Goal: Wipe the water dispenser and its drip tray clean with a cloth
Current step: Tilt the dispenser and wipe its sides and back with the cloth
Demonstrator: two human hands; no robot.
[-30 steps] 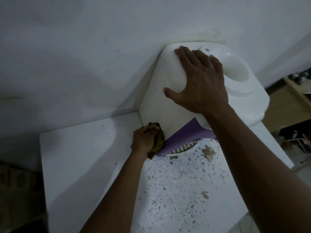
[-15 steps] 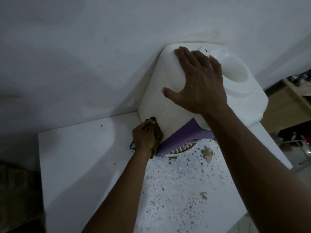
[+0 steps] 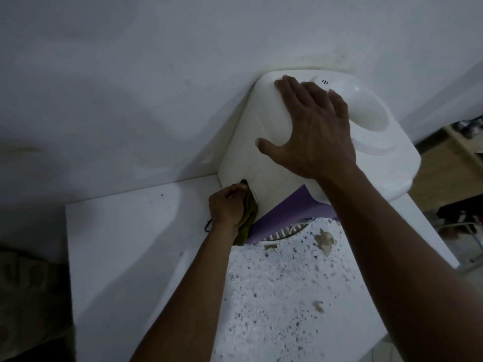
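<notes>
Olive-green cloth [image 3: 249, 215] sits bunched in the left hand [image 3: 226, 206], just left of the frame's centre. The fingers curl round it and press it against the lower side panel of the white water dispenser [image 3: 240, 158]. The cloth's tail hangs down to the white bench [image 3: 117, 231], beside the dispenser's purple front panel [image 3: 285, 207]. The right hand [image 3: 313, 134] lies flat on the dispenser's top in the upper middle, fingers straight and thumb spread, gripping nothing. Just right of that hand is the round bottle well [image 3: 366, 108] sunk into the top. Below the purple panel the slotted white drip tray [image 3: 285, 232] shows only in part, and what lies in it cannot be made out. Dark specks and brown patches [image 3: 324, 240] cover the bench at lower centre. The dispenser stands against a white wall [image 3: 130, 87].
</notes>
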